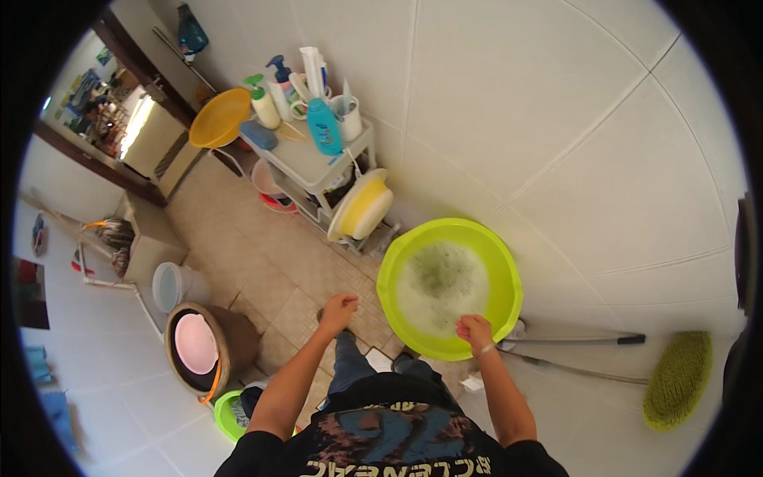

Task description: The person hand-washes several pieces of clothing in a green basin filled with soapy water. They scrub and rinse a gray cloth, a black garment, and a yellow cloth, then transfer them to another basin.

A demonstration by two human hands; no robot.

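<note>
A large lime-green basin stands on the floor to the front right, against the tiled wall. It holds foamy, cloudy water with a darker patch in the middle. Just over the basin's near right edge is my right hand, fingers curled in, with a band at the wrist. No object shows in it. My left hand hovers over the floor left of the basin, its fingers loosely curled and nothing visible between them. Neither hand is in the water.
Left of the basin, a grey shelf cart carries bottles and cups; a yellow-and-white basin hangs at its side. A brown vat, white bucket and small green basin stand left. A green mop head lies right.
</note>
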